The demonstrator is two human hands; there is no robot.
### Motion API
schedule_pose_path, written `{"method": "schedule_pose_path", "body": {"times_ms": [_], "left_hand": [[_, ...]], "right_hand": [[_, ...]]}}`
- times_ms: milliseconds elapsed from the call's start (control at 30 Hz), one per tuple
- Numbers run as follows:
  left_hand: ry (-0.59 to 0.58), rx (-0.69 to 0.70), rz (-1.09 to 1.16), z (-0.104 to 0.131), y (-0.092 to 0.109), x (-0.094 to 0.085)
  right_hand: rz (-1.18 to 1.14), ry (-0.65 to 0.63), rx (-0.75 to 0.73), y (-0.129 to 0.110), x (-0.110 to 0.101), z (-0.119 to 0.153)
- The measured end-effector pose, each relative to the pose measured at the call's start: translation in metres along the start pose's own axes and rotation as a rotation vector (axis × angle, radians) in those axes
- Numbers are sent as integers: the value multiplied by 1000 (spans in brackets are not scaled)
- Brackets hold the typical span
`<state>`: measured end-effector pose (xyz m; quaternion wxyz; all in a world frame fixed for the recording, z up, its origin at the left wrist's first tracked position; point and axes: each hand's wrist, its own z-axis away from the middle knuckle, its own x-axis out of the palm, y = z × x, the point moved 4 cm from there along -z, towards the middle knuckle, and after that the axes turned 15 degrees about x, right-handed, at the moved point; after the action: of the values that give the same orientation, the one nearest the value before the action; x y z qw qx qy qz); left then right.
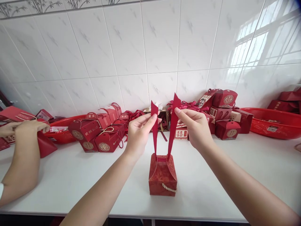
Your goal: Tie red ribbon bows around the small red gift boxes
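Note:
A small red gift box (162, 183) with a gathered top stands upright near the front edge of the white table. A twisted beige cord hangs on its front face. From the top of the box a red ribbon (173, 128) rises in two ends, spread in a narrow V. My left hand (141, 131) pinches the left end between thumb and fingers. The right end is pinched near its tip by my right hand (194, 125). Neither hand touches the box itself.
Red boxes (108, 141) stand left of centre, more boxes (227, 129) right. Red baskets are at left (63, 121) and right (275, 133). Another person's hands (28, 125) hold a red box at far left. A tiled wall (160, 47) rises behind the white table (199, 188).

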<state>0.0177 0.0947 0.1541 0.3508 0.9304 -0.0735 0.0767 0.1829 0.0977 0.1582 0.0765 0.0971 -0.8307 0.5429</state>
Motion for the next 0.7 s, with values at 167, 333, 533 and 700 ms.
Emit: {"method": "schedule_pose_path", "body": {"times_ms": [167, 333, 533, 700], "left_hand": [[-1, -64, 82, 2, 2, 2], [-34, -115, 91, 7, 5, 0], [3, -124, 98, 7, 1, -12], [28, -105, 106, 3, 0, -12]], "right_hand": [[21, 2, -18, -1, -3, 0], [23, 8, -48, -6, -13, 0], [53, 29, -20, 0, -26, 5], [34, 54, 13, 6, -32, 6]]}}
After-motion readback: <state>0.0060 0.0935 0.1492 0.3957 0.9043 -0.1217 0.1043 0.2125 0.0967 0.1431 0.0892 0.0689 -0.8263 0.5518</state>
